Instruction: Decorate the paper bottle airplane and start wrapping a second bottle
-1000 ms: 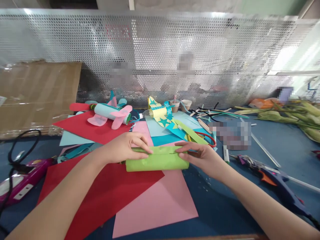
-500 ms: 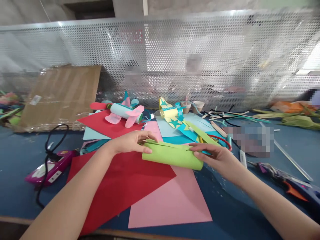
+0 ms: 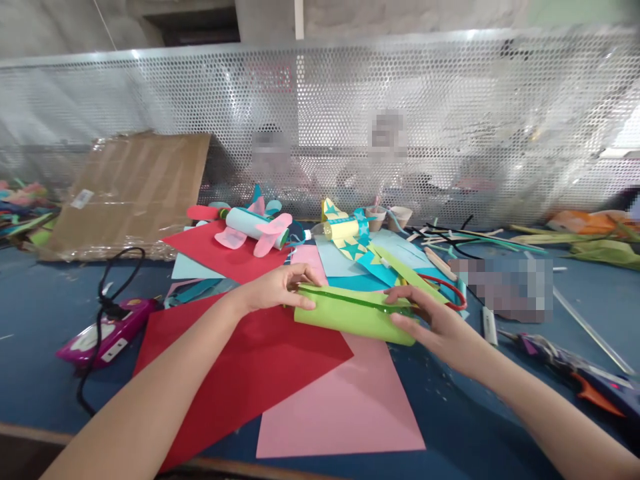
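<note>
A lime-green paper sheet (image 3: 345, 320) is curled into a tube, its long edges apart along the top. Through that gap shows a shiny darker green surface (image 3: 345, 297), which looks like a plastic bottle. My left hand (image 3: 280, 288) pinches the tube's left end, thumb in front and fingers on the upper edge. At the other end, my right hand (image 3: 425, 317) grips the paper the same way. Under the tube lie a red sheet (image 3: 240, 373) and a pink sheet (image 3: 345, 407), overlapping on the blue table.
Paper-wrapped bottle crafts, one light blue (image 3: 250, 223) and one yellow (image 3: 343, 231), lie behind. A glue gun (image 3: 575, 367) and a marker-like white stick (image 3: 489, 325) are at right. Left are a magenta power strip (image 3: 110, 333) and cardboard (image 3: 130, 193). A perforated metal screen (image 3: 330, 87) stands behind.
The green paper's upper edges have parted, and the shiny green surface inside now shows. Both hands and the tube appear slightly further right, as the whole view has shifted a little.
</note>
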{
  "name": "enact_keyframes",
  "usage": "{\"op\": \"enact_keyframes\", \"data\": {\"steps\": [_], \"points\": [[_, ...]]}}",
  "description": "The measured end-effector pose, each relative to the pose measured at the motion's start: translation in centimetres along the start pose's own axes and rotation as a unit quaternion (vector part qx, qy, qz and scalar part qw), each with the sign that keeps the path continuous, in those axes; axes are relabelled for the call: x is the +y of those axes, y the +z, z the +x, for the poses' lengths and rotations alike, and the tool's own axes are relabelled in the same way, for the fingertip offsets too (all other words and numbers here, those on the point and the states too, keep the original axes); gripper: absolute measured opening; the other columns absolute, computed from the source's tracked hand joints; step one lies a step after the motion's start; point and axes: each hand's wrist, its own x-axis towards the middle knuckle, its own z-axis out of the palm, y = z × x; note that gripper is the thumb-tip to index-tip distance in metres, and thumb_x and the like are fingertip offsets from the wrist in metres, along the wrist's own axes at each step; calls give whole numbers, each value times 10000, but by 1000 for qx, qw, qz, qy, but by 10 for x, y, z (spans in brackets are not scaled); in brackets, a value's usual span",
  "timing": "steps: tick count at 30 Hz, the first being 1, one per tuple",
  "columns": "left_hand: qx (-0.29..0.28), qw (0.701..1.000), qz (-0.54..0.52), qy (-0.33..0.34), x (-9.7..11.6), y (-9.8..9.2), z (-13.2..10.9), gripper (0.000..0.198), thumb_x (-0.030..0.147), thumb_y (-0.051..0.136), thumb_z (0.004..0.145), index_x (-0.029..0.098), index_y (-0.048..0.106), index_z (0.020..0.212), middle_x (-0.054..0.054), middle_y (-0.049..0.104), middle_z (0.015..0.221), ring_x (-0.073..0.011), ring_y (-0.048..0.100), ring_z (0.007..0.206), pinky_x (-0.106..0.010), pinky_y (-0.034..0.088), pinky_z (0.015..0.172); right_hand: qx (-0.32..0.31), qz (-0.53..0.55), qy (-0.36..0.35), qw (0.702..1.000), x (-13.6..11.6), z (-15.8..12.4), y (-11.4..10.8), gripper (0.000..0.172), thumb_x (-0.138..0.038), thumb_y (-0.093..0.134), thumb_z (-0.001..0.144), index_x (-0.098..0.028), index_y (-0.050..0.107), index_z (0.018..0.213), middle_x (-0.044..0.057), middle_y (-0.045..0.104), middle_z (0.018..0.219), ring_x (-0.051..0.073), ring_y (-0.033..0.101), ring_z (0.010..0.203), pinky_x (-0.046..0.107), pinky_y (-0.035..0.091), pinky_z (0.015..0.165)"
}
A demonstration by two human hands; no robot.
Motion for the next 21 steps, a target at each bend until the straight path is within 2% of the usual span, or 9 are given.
{"op": "enact_keyframes", "data": {"steps": [3, 6, 9, 11, 14, 17, 19, 21], "points": [[-1, 1000, 10, -3, 3, 1, 0, 318, 205, 741, 660, 206, 593, 941, -11, 623, 1025, -166, 614, 1002, -314, 482, 848, 21, -36, 2, 999, -3, -1, 5, 341, -501, 683, 783, -266, 553, 993, 75, 629, 1140, 291, 578, 1135, 449, 472, 959], [-12, 1000, 25, -4, 8, 2, 0, 314, 206, 719, 671, 209, 581, 952, -10, 615, 1026, -170, 609, 1011, -320, 481, 859, 27, -17, 34, 999, -4, -1, 9, 470, -468, 705, 757, -272, 500, 1132, 85, 586, 1199, 276, 599, 1098, 447, 500, 930], [-23, 998, 61, -7, 12, 3, -1, 430, 207, 693, 691, 239, 583, 1106, -35, 593, 1153, -194, 572, 1110, -326, 480, 881, 7, 40, 72, 997, -3, 0, 11, 691, -480, 709, 746, -281, 390, 1326, 96, 572, 1222, 273, 595, 1117, 442, 510, 931], [-25, 994, 101, -20, 14, 5, -2, 586, 206, 689, 693, 280, 546, 1256, -49, 564, 1226, -212, 550, 1145, -322, 489, 868, -11, 74, 94, 993, -2, 1, 11, 757, -488, 711, 738, -281, 356, 1374, 96, 574, 1233, 277, 587, 1140, 438, 510, 938], [-31, 987, 154, -40, 18, 8, -4, 762, 232, 712, 685, 332, 458, 1397, -53, 545, 1262, -222, 570, 1098, -323, 507, 836, -29, 110, 96, 989, -1, 3, 11, 754, -470, 727, 720, -277, 386, 1365, 95, 553, 1275, 271, 589, 1141, 409, 521, 930], [-33, 983, 177, -37, 20, 11, -4, 863, 338, 779, 669, 347, 405, 1447, -54, 555, 1302, -249, 557, 1153, -366, 482, 934, -24, 129, 76, 988, -2, 3, 10, 735, -425, 758, 699, -287, 424, 1339, 85, 529, 1313, 263, 580, 1155, 394, 519, 937], [-31, 982, 180, -38, 19, 12, -3, 852, 401, 797, 665, 341, 434, 1434, -57, 568, 1334, -270, 534, 1216, -384, 452, 996, -23, 140, 75, 987, -3, 3, 9, 697, -416, 768, 694, -289, 460, 1306, 79, 544, 1295, 257, 588, 1130, 391, 532, 914], [-34, 982, 177, -47, 17, 12, -2, 740, 435, 772, 701, 332, 508, 1384, -51, 582, 1357, -281, 522, 1253, -376, 453, 1000, -25, 145, 89, 985, -6, 3, 8, 634, -430, 769, 695, -279, 507, 1252, 71, 587, 1204, 247, 611, 1056, 382, 553, 857]]}}
